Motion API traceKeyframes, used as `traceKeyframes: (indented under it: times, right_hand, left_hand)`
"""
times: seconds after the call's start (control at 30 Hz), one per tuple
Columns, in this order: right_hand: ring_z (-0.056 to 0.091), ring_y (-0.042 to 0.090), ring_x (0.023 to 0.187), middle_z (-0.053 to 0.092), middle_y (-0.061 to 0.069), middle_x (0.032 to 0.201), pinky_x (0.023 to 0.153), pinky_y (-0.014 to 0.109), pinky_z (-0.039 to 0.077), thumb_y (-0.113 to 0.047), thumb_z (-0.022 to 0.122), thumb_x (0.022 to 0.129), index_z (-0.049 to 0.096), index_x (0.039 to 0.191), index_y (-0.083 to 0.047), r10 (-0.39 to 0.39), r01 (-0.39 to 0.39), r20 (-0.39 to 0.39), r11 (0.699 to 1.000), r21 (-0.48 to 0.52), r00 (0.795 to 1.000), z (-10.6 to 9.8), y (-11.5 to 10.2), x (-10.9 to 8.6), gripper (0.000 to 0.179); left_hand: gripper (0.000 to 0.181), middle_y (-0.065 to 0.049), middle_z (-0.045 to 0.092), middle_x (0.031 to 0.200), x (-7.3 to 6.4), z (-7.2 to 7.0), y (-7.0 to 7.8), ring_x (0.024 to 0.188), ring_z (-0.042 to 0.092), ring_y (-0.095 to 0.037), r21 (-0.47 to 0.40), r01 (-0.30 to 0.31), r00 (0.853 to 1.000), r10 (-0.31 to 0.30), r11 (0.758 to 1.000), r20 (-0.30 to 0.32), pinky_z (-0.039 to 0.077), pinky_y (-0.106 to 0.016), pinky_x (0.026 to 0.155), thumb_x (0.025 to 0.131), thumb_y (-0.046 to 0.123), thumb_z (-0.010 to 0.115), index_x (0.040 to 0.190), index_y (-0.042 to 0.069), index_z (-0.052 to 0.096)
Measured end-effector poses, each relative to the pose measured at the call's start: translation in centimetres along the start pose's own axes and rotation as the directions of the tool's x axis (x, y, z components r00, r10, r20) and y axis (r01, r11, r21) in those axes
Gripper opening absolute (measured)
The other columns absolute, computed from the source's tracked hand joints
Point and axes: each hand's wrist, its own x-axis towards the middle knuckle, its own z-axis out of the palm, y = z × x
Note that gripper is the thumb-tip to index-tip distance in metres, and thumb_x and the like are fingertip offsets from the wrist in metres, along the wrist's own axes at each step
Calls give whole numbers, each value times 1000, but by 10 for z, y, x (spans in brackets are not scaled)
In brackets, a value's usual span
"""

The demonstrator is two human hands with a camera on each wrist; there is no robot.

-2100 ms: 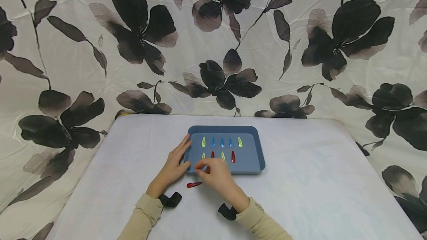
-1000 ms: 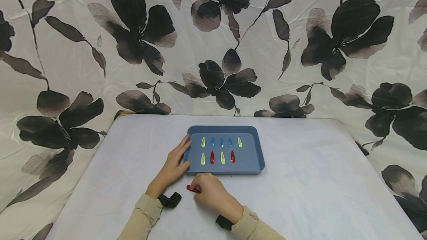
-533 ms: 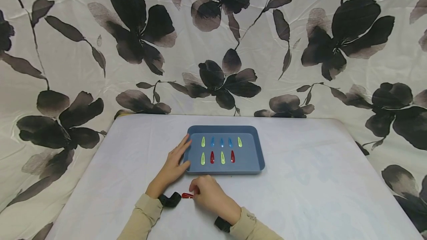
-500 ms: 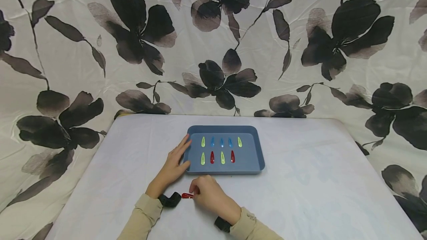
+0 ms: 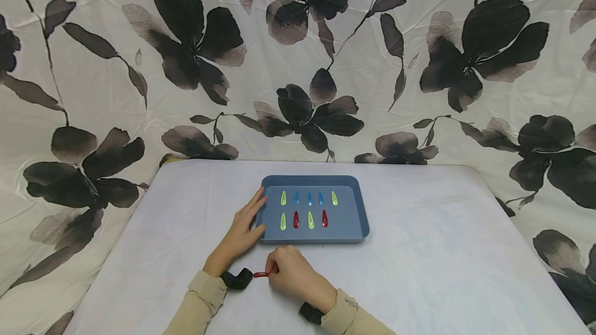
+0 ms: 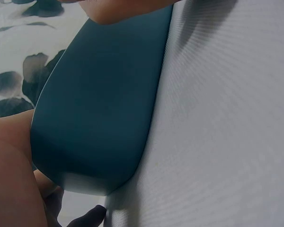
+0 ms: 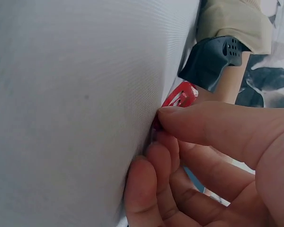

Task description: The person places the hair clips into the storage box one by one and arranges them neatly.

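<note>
Between thumb and fingertips, my right hand (image 5: 293, 271) pinches a red snap hair clip (image 7: 182, 94) just over the white table, in front of the tray. The clip's wide end (image 5: 261, 274) sticks out to the left, close to the left wrist's black camera. My left hand (image 5: 239, 231) rests its fingers and thumb along the left side of a blue-grey tray (image 5: 356, 221). In that tray lie two rows of clips: a back row with green clips (image 5: 334, 198) at its ends and blue clips (image 5: 309, 199) between, and a front row alternating green and red (image 5: 324, 218).
The white-covered table (image 5: 428, 252) stretches out on both sides of the tray. Behind it hangs a white cloth with dark flowers (image 5: 312, 118). Black wrist cameras (image 5: 237, 278) sit under both wrists, the left one very near the held clip.
My right hand has drawn back from the tray's front edge to the loose red clip, shifted it toward me and now tips it up on edge. The left hand stays put.
</note>
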Motion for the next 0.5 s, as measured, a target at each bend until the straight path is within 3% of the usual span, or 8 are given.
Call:
traceKeyframes:
  times: [0.5]
  right_hand:
    - [42,-1,51,49,-15,53,47,17,35,2,72,73,71,72,-13,11,-12,-29,999,-35,1000,0,0,-1,16]
  left_hand:
    - [69,-10,21,164,0,1,-1,147,24,-35,12,11,1000,-10,1000,-6,17,-69,106,82,4,59,149,-1,41]
